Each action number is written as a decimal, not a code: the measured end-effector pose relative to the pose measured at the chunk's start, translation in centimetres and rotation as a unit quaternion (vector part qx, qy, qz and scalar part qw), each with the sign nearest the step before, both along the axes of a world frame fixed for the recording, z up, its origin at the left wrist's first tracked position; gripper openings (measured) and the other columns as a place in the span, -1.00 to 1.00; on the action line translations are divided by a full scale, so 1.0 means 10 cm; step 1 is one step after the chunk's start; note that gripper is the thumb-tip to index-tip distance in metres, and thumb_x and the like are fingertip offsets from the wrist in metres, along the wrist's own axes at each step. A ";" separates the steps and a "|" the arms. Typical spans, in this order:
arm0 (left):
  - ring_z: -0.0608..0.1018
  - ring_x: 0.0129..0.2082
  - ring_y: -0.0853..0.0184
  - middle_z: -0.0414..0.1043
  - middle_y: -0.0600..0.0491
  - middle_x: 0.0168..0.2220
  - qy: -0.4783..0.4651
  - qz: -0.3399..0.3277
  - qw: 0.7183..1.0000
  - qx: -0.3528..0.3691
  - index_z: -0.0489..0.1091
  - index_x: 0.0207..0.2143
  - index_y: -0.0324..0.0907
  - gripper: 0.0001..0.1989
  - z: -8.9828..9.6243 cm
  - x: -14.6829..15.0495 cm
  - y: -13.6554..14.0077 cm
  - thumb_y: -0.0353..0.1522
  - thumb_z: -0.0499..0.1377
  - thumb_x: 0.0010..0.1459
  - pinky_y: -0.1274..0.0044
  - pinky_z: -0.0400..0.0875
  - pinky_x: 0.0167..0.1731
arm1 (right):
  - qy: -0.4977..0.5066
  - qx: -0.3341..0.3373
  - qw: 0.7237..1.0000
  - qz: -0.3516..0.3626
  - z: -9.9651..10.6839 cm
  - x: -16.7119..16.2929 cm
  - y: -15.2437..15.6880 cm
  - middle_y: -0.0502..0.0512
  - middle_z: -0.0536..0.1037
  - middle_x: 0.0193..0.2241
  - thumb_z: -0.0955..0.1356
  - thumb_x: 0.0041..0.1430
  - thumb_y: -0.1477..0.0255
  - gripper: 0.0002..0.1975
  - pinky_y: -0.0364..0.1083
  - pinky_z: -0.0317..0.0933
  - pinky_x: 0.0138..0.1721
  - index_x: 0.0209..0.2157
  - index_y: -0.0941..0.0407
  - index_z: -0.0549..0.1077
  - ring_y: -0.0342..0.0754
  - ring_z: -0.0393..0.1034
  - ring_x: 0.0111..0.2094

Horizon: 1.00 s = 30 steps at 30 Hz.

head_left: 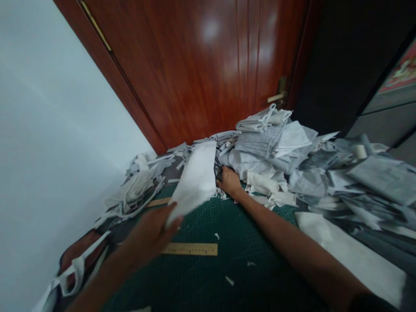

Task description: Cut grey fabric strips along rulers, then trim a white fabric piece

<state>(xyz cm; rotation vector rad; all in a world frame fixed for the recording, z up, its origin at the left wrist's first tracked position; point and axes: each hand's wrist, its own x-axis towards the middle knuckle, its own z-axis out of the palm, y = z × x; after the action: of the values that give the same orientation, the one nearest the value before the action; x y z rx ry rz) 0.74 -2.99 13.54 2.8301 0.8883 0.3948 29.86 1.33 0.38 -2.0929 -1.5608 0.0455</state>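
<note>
My left hand [156, 234], blurred by motion, pinches the near end of a long piece of white fabric [198, 169]. The fabric stretches away from me over the green cutting mat [201, 216]. At the fabric's far right edge my right hand [230, 182] is closed around black-handled scissors [219, 174]; their blades are hidden. Below the left hand's fingers, a wooden ruler [191, 249] lies flat on the mat. Small white scraps [229, 281] are scattered on the mat near it.
Fabric piles [260, 143] are heaped at the back and right. A tangle of white strips [143, 182] lies along the left wall [58, 130]. One more pale fabric piece [351, 255] rests at the right. Behind stands a brown wooden door [195, 69].
</note>
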 end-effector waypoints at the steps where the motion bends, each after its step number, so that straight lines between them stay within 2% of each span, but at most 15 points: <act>1: 0.61 -0.34 0.08 0.56 0.02 -0.33 0.068 -0.024 0.997 -0.004 0.42 -0.20 -0.02 -0.83 -0.28 -0.03 -0.22 -0.19 0.13 0.20 0.25 0.53 -0.35 | -0.013 -0.006 1.000 0.003 0.00 0.00 -0.01 0.20 0.51 0.00 0.37 0.30 0.24 -0.60 0.12 0.36 0.01 0.06 0.18 0.41 0.05 0.45 -0.02; 3: 0.62 -0.17 0.05 0.58 -0.08 -0.17 0.144 -0.069 0.987 0.013 0.41 -0.13 -0.09 -0.81 -0.73 0.00 -0.54 -0.32 0.17 0.18 0.25 0.53 -0.22 | -0.043 -0.012 0.999 0.016 0.00 0.00 -0.04 0.18 0.48 0.04 0.36 0.32 0.24 -0.61 0.14 0.38 0.00 0.08 0.15 0.41 0.05 0.44 -0.01; 4: 0.61 -0.10 0.06 0.57 -0.12 -0.12 0.161 -0.087 0.983 0.016 0.40 -0.08 -0.12 -0.79 -0.88 0.04 -0.64 -0.35 0.17 0.21 0.27 0.52 -0.16 | -0.060 -0.013 0.998 0.025 0.02 0.01 -0.05 0.18 0.47 0.05 0.36 0.32 0.25 -0.61 0.15 0.38 0.00 0.09 0.14 0.41 0.05 0.44 0.00; 6: 0.59 -0.04 0.05 0.57 -0.13 -0.09 0.173 -0.097 0.980 0.024 0.39 -0.06 -0.15 -0.78 -1.04 0.14 -0.72 -0.26 0.15 0.30 0.27 0.49 -0.09 | -0.095 -0.016 0.994 0.048 0.07 0.04 -0.07 0.19 0.46 0.07 0.37 0.32 0.26 -0.60 0.15 0.39 0.00 0.11 0.14 0.40 0.06 0.43 0.01; 9: 0.60 -0.11 0.08 0.57 -0.08 -0.16 0.157 -0.101 0.983 0.002 0.39 -0.12 -0.14 -0.57 -1.05 0.24 -0.71 0.02 0.11 0.27 0.31 0.46 -0.17 | -0.142 -0.029 0.984 0.106 0.23 0.17 -0.10 0.20 0.46 0.07 0.37 0.32 0.26 -0.60 0.15 0.38 0.01 0.10 0.15 0.40 0.06 0.44 0.01; 11: 0.60 -0.15 0.10 0.56 -0.06 -0.18 0.143 -0.104 0.984 -0.009 0.38 -0.13 -0.13 -0.52 -1.01 0.27 -0.69 0.08 0.06 0.27 0.33 0.44 -0.23 | -0.167 -0.045 0.974 0.146 0.38 0.34 -0.14 0.22 0.51 0.01 0.41 0.26 0.30 -0.62 0.15 0.34 0.05 0.04 0.20 0.44 0.07 0.45 0.01; 13: 0.60 -0.19 0.13 0.55 -0.03 -0.22 0.140 -0.107 0.984 -0.016 0.37 -0.18 -0.12 -0.59 -1.00 0.28 -0.68 0.01 0.00 0.34 0.33 0.41 -0.27 | -0.188 -0.058 0.966 0.169 0.56 0.55 -0.22 0.38 0.57 -0.08 0.51 0.05 0.46 -0.55 0.10 0.27 0.07 -0.01 0.30 0.48 0.17 0.47 0.00; 14: 0.59 -0.20 0.15 0.55 -0.03 -0.23 0.138 -0.108 0.984 -0.017 0.37 -0.20 -0.11 -0.63 -1.01 0.28 -0.68 -0.04 -0.02 0.38 0.34 0.40 -0.27 | -0.198 -0.064 0.962 0.178 0.65 0.67 -0.29 0.39 0.58 -0.08 0.52 -0.01 0.51 -0.52 0.09 0.25 0.07 -0.02 0.30 0.48 0.19 0.47 0.00; 17: 0.58 -0.20 0.17 0.54 -0.01 -0.24 0.123 -0.112 0.986 -0.013 0.35 -0.19 -0.11 -0.72 -1.06 0.26 -0.69 -0.16 -0.04 0.41 0.34 0.39 -0.24 | -0.223 -0.082 0.952 0.192 0.88 1.07 -0.56 0.38 0.59 -0.05 0.50 -0.04 0.53 -0.50 0.07 0.24 0.02 0.00 0.28 0.49 0.17 0.49 -0.01; 19: 0.57 -0.21 0.19 0.53 -0.01 -0.23 0.110 -0.117 0.987 -0.014 0.36 -0.18 -0.11 -0.76 -1.08 0.23 -0.70 -0.20 -0.03 0.41 0.35 0.38 -0.22 | -0.228 -0.094 0.948 0.203 0.95 1.34 -0.79 0.36 0.61 -0.07 0.47 0.02 0.46 -0.56 0.04 0.24 -0.07 -0.02 0.25 0.52 0.10 0.51 -0.07; 20: 0.56 -0.20 0.19 0.52 -0.01 -0.23 0.102 -0.121 0.987 -0.018 0.36 -0.18 -0.11 -0.78 -1.08 0.22 -0.70 -0.22 -0.02 0.41 0.36 0.39 -0.21 | -0.223 -0.099 0.946 0.212 0.95 1.46 -0.91 0.35 0.61 -0.09 0.45 0.07 0.42 -0.59 0.03 0.24 -0.13 -0.01 0.23 0.54 0.06 0.52 -0.10; 23: 0.53 -0.15 0.20 0.51 -0.01 -0.17 0.067 -0.135 0.988 -0.036 0.38 -0.12 -0.11 -0.86 -1.05 0.14 -0.68 -0.31 0.06 0.36 0.38 0.39 -0.12 | -0.199 -0.101 0.952 0.209 0.78 1.76 -1.24 0.38 0.64 -0.17 0.55 -0.08 0.40 -0.49 0.03 0.26 -0.28 -0.03 0.19 0.56 0.05 0.55 -0.25; 25: 0.51 -0.06 0.18 0.50 -0.02 -0.10 0.053 -0.138 0.988 -0.037 0.38 -0.03 -0.10 -0.80 -1.01 0.06 -0.65 -0.39 0.10 0.31 0.36 0.36 -0.01 | -0.166 -0.052 0.969 0.175 0.58 1.84 -1.42 0.41 0.64 -0.17 0.59 -0.17 0.39 -0.42 0.03 0.28 -0.30 -0.03 0.13 0.56 0.09 0.55 -0.26; 27: 0.49 -0.03 0.15 0.50 -0.03 -0.07 0.056 -0.120 0.991 -0.025 0.39 0.01 -0.11 -0.72 -0.97 -0.04 -0.62 -0.45 0.09 0.27 0.33 0.33 0.03 | -0.147 -0.027 0.977 0.152 0.37 1.80 -1.56 0.41 0.64 -0.24 0.58 -0.17 0.36 -0.41 0.05 0.29 -0.38 -0.02 0.13 0.52 0.14 0.55 -0.31; 30: 0.47 -0.02 0.13 0.48 -0.06 -0.05 0.081 -0.080 0.993 -0.015 0.40 0.01 -0.14 -0.71 -0.95 -0.17 -0.57 -0.48 0.06 0.27 0.30 0.32 0.04 | -0.093 0.027 0.986 0.136 0.12 1.53 -1.68 0.34 0.62 -0.29 0.48 -0.04 0.27 -0.54 0.04 0.33 -0.37 -0.07 0.09 0.45 0.11 0.54 -0.36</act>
<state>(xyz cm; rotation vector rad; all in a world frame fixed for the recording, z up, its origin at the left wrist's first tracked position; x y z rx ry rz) -0.96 -8.66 4.08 2.9099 0.6788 0.1319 45.17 -15.48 1.55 -1.8730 -1.9304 -0.0973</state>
